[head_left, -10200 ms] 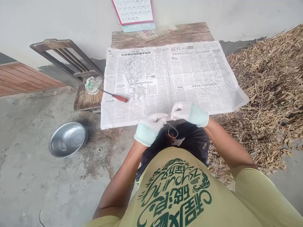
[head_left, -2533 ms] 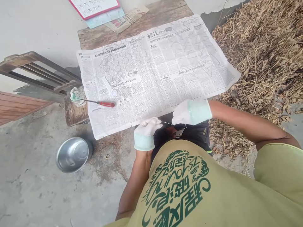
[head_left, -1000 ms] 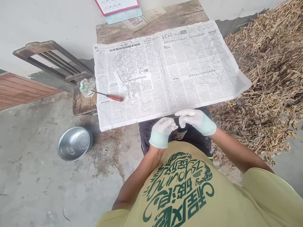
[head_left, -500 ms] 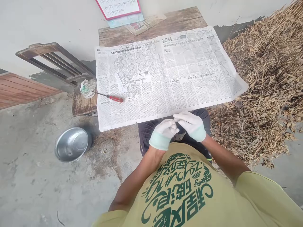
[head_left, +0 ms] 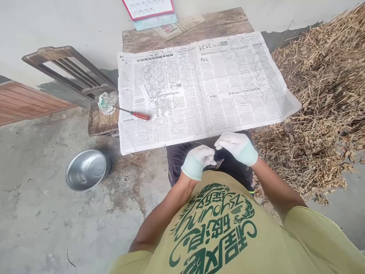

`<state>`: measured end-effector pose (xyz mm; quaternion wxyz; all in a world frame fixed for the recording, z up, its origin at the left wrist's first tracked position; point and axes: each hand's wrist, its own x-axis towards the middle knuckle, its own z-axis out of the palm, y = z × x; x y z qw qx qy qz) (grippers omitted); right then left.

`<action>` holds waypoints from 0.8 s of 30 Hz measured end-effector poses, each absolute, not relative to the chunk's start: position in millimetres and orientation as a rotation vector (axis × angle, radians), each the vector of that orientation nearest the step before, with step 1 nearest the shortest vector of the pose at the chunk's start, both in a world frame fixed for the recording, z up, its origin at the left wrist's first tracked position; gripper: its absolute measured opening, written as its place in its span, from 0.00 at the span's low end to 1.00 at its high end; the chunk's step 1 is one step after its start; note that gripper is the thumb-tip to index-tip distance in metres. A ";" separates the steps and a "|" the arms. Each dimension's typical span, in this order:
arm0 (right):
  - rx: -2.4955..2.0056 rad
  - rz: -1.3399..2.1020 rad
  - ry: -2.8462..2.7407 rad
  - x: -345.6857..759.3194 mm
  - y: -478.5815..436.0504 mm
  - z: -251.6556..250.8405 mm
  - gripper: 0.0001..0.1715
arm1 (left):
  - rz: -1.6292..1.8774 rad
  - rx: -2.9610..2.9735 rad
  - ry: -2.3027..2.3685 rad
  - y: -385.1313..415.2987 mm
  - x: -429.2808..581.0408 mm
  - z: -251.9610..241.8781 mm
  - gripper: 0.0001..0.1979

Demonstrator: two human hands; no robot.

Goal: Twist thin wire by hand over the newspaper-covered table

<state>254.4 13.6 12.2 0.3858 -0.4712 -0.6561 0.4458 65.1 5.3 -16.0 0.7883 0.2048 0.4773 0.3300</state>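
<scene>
My left hand [head_left: 199, 158], in a white glove with a pale green cuff, pinches a thin dark wire [head_left: 195, 140]. One end of it curls up over the newspaper's near edge. Close beside it, my right hand [head_left: 234, 145] wears a matching glove, its fingers pinched at what looks like the same wire. Both hands are above my lap, fingertips a small gap apart. In front of them a newspaper [head_left: 182, 131] covers the table. Rows of round wire loops [head_left: 173, 72] lie on its left half, and loose wavy wire pieces [head_left: 248, 82] on its right.
A red-handled screwdriver [head_left: 142, 116] spans the newspaper's left edge, its shaft toward a crumpled plastic bag [head_left: 107, 103] on a wooden chair [head_left: 99, 123]. A metal basin [head_left: 88, 171] sits on the concrete floor. Dried stalks [head_left: 319, 114] are heaped at right. A calendar [head_left: 149, 7] stands behind.
My hands have drawn slightly apart, the right one moving to the right and turning. More of the wire's curl shows beyond my left fingers. The view has shifted a little.
</scene>
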 end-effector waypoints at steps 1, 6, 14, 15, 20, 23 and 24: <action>-1.277 1.142 -1.662 253.8 13.9 14.0 0.16 | 0.699 0.469 1.048 5.2 65.0 -16.1 0.11; -1.527 1.045 -1.665 249.2 12.9 17.2 0.19 | 0.721 0.614 1.233 4.5 67.7 -22.7 0.06; -1.457 1.365 -1.261 246.7 17.8 11.9 0.12 | 0.834 0.549 1.233 2.8 75.1 -26.8 0.08; -1.427 1.379 -1.180 243.8 16.6 9.6 0.11 | 0.864 0.521 1.216 3.4 75.5 -26.3 0.09; -1.344 1.322 -0.982 221.1 1.9 -4.5 0.14 | 0.904 0.456 1.181 7.3 76.1 -23.6 0.12; -1.292 1.258 -0.982 215.3 -3.6 -8.1 0.15 | 0.903 0.414 1.110 5.7 75.2 -20.6 0.12; -1.282 1.239 -1.006 215.8 -4.2 -8.1 0.15 | 0.892 0.391 1.087 4.4 74.9 -19.5 0.12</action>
